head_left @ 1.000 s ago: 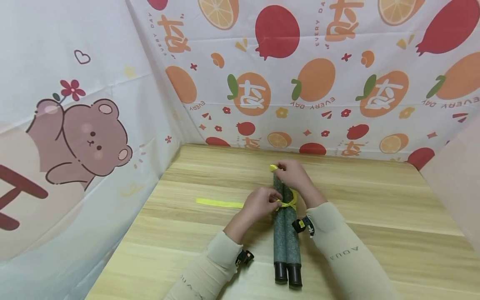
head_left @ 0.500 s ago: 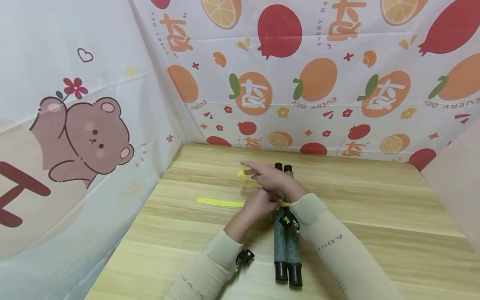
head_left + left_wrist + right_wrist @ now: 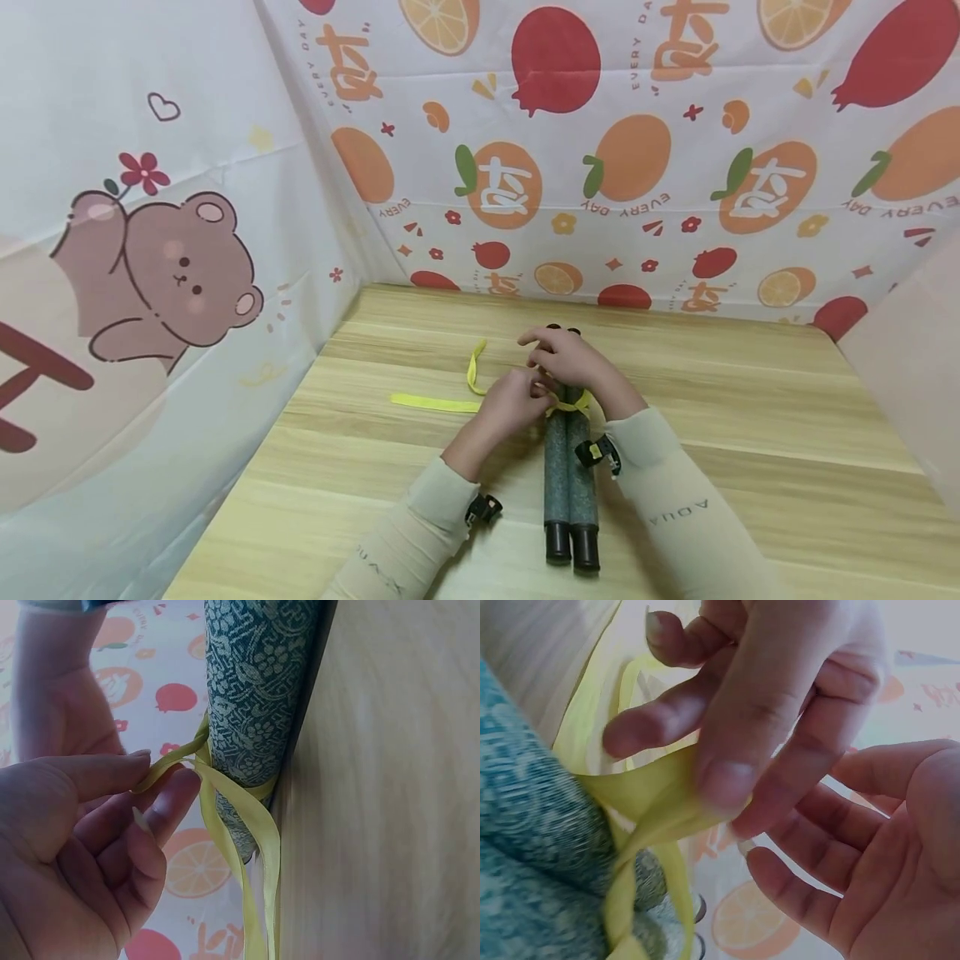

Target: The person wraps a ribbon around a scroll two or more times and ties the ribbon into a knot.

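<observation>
Wooden table [image 3: 750, 417] bears two scrolls [image 3: 556, 475], partly hidden by parted right fingers [image 3: 789, 892]; left fingers [image 3: 174, 796] pinch yellow ribbon [image 3: 262, 832].

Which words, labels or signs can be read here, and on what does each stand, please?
"EVERY DAY", repeated: fruit-print cloth.
Stylised orange and white characters there: not surely legible.
Apparently "AQUA", unclear: right sleeve.
Left sleeve: lettering too creased to read.
Bear-print cloth: red "H"-like shape, cut off.

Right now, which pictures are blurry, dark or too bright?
Head view: bright, soft shadows on the wooden table; left wrist view: dimmer, but the green roll shows its pattern clearly; right wrist view: the left hand pinching the yellow ribbon looks slightly blurry, the printed cloth washed out.
</observation>
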A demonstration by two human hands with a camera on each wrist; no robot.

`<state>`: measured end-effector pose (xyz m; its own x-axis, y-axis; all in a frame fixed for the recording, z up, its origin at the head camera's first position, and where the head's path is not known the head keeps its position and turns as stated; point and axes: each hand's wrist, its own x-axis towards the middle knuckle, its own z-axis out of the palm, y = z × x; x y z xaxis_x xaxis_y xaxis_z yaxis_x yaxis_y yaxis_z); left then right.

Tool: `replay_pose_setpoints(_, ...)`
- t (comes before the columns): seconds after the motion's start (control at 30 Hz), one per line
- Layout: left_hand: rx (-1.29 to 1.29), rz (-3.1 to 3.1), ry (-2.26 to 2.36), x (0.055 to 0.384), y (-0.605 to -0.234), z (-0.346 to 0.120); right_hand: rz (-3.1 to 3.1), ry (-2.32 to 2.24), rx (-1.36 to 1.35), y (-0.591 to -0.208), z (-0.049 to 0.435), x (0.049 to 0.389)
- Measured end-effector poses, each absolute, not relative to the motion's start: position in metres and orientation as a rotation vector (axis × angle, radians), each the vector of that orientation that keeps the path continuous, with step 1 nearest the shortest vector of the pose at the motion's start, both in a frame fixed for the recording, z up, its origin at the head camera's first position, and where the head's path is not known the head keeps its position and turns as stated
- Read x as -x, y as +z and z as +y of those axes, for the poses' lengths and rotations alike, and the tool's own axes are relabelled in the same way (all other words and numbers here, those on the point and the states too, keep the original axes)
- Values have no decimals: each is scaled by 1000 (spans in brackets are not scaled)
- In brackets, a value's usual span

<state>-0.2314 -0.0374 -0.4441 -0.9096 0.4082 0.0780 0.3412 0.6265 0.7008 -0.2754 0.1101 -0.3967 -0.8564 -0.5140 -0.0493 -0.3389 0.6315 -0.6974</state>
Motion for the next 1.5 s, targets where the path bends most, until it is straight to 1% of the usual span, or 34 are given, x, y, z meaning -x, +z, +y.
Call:
replay_pose_setpoints(0.2,-406,2616,1373,229,-443,-39,2640,-1179,631,-407,127,262)
replay_pose_setpoints(0.33,-360,2552,1458,229,-443,-37,2679,-1241,570,-413,135,249)
replay_pose_setpoints(0.5,-347,2478,1530,228,-443,-36,2708,-1258,561,-422,141,235)
replay_pose_setpoints(0.7,-330,2415,1601,228,-442,-37,2738,-1217,584,-429,141,228)
replay_pose_setpoints(1.03,-371,2342,1628,228,-440,-38,2797,-1153,583,-434,137,226)
replay_pose_setpoints(1.23,-420,2309,1628,227,-439,-40,2787,-1199,556,-436,138,226)
replay_pose_setpoints(1.5,-404,2245,1636,230,-439,-44,2784,-1270,531,-436,139,224)
